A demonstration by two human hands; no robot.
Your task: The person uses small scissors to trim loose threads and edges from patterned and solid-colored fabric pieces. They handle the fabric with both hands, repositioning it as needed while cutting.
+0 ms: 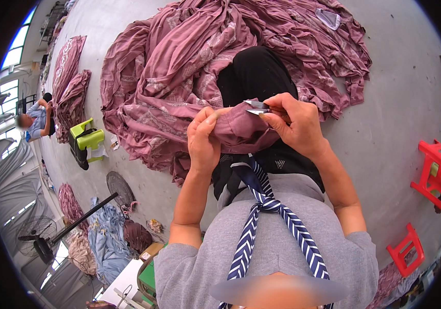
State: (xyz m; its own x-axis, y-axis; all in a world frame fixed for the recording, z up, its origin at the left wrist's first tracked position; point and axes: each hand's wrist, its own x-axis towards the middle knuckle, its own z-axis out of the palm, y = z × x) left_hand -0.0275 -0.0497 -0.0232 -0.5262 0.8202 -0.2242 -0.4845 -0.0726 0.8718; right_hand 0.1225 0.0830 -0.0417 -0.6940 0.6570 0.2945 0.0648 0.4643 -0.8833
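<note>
A large heap of mauve-pink fabric with pale patterns (pixel 164 77) spreads over the floor in front of me and across my lap. My left hand (pixel 203 139) pinches a folded edge of this cloth (pixel 238 126) between thumb and fingers, holding it up above my lap. In my right hand (pixel 300 123) is a small pair of metal thread snips (pixel 256 107). Their blades point left and lie at the raised edge of the cloth. Whether the blades touch the fabric, I cannot tell.
At the left stand a lime-green stool (pixel 89 139) and another pink cloth pile (pixel 68 82), with a person (pixel 39 121) beyond. Lower left are a black pedestal fan (pixel 43 247) and a light-blue fabric heap (pixel 110 242). Two red stools (pixel 436 175) stand on the right.
</note>
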